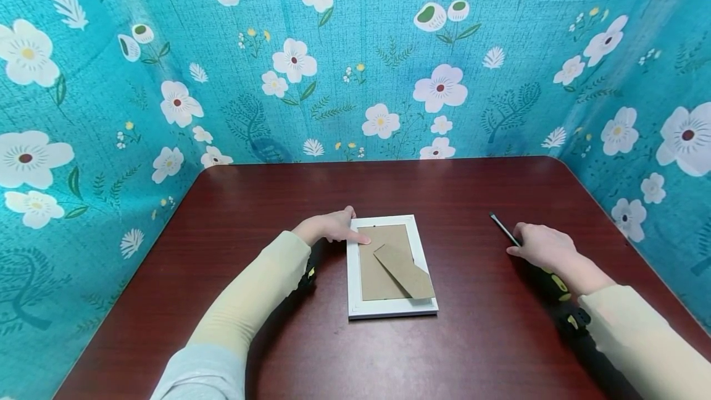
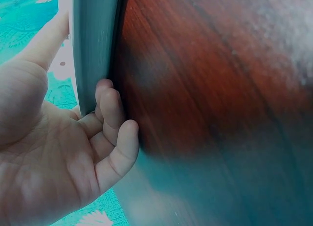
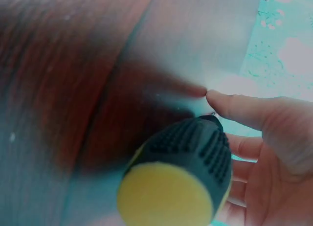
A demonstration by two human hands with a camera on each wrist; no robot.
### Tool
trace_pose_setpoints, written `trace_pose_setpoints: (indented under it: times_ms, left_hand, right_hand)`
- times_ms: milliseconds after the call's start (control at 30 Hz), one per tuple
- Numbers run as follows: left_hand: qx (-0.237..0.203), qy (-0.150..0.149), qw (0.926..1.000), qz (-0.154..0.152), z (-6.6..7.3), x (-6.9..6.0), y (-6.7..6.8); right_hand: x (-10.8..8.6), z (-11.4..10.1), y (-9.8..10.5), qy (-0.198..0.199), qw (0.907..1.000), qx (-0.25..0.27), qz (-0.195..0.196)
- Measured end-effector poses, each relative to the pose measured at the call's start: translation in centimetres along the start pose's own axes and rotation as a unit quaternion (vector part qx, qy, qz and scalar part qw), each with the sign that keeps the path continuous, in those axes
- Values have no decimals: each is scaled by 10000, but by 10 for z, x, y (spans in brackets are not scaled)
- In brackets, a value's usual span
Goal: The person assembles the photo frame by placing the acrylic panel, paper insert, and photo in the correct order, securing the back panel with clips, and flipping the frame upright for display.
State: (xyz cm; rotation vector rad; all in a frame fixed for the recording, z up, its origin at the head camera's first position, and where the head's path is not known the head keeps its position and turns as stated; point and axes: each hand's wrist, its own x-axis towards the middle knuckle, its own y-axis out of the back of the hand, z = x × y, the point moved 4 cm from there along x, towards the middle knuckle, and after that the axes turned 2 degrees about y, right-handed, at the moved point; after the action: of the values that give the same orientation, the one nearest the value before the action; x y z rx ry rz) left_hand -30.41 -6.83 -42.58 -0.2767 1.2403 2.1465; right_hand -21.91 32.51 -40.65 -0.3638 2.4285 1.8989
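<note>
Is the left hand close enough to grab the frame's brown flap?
Probably yes: the left hand holds the frame by its edge, its thumb lies just short of the flap, and nothing seems in the way.

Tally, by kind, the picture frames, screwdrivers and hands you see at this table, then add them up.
Picture frame: 1
Screwdriver: 1
Hands: 2 (left hand, right hand)
Total: 4
</note>
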Motion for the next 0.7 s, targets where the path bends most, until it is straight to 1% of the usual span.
trace_pose_setpoints:
  times_ms: [233,367,533,700]
  left_hand:
    - [13,-22,10000,14,-1,1,0]
    - [32,-19,10000,53,-1,1,0]
    - [31,-62,10000,54,-1,2,0]
    - [34,3,10000,37,-2,2,0]
  right_hand:
    - [-2,2,0,-10,9999,-46,154]
    - [-2,2,-1,-54,9998,-32,166]
    - [-7,1,0,-107,9999,-60,51]
    - [-13,3,0,-142,9995,-163,-242]
